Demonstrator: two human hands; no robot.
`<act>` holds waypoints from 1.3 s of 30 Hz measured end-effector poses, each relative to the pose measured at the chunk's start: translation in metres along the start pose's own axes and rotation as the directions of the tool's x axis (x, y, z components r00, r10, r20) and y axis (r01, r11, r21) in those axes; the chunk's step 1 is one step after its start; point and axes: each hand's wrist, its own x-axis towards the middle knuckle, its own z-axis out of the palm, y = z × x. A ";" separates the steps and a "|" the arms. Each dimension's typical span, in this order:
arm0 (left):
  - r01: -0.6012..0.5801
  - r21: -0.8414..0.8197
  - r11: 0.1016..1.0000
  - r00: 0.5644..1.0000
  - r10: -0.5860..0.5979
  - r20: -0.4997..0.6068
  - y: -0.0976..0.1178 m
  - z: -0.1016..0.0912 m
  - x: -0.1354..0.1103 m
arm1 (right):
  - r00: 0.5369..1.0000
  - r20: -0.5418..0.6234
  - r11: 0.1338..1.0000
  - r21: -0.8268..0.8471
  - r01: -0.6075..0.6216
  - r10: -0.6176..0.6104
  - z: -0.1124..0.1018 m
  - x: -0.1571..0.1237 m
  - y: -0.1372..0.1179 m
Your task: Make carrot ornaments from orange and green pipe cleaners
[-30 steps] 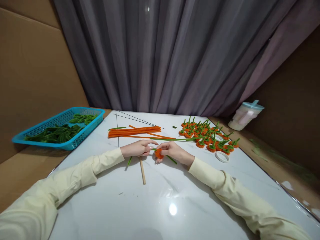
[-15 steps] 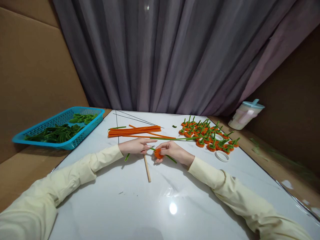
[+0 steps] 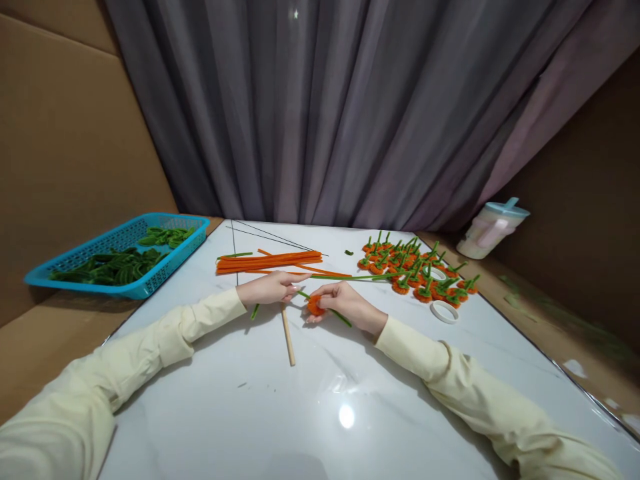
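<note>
Since half a second ago, the thin wooden dowel stick (image 3: 288,340) has swung its near end back toward the left, and the fuzzy orange pipe-cleaner coil (image 3: 315,305) has risen slightly. On the glossy white marble-look table (image 3: 300,413), the stick lies pointing away, its far end under the left hand (image 3: 270,288). That hand rests palm down with its fingers stretched almost flat toward the right; whether it grips anything cannot be told. Just beside it, the right hand (image 3: 345,301) curls its fingers round the coil and pinches it, and a green pipe-cleaner stem (image 3: 341,317) slants out beneath. Farther back lie a bundle of straight orange pipe cleaners (image 3: 270,262) and, to the right, a cluster of finished orange pieces with green stems (image 3: 420,273). A blue plastic mesh basket (image 3: 173,263) of green pieces sits far left.
</note>
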 end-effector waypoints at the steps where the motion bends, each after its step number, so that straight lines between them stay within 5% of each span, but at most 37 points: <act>1: 0.004 0.003 1.000 1.000 -0.004 -0.005 0.001 0.000 0.000 | 1.000 -0.006 1.000 0.006 0.002 -0.002 0.000 0.000 0.001; 12: 0.009 0.090 0.996 0.996 0.000 -0.095 0.004 0.000 0.000 | 0.998 -0.052 0.998 0.055 -0.019 0.021 0.001 0.001 -0.001; 16: -0.004 0.187 0.982 0.991 0.028 -0.128 0.003 -0.001 0.000 | 0.997 -0.070 0.999 -0.042 0.015 -0.018 0.003 0.001 -0.001; 23: -0.025 0.168 0.985 0.991 0.001 0.137 0.009 0.009 -0.005 | 0.984 -0.109 0.961 -0.252 0.111 -0.142 0.002 0.000 0.003; 27: -0.039 0.193 0.980 0.998 0.028 0.060 0.011 0.021 -0.007 | 0.967 -0.139 0.925 -0.348 0.154 -0.213 0.004 -0.002 0.003; 32: -0.040 0.555 0.831 0.987 0.119 -0.106 0.009 0.033 -0.010 | 0.950 -0.191 0.907 -0.391 0.158 -0.248 0.010 -0.004 0.007; 39: -0.005 0.692 0.722 0.984 0.126 -0.125 0.004 0.030 -0.009 | 0.936 -0.239 0.916 -0.368 0.160 -0.259 0.015 -0.006 0.010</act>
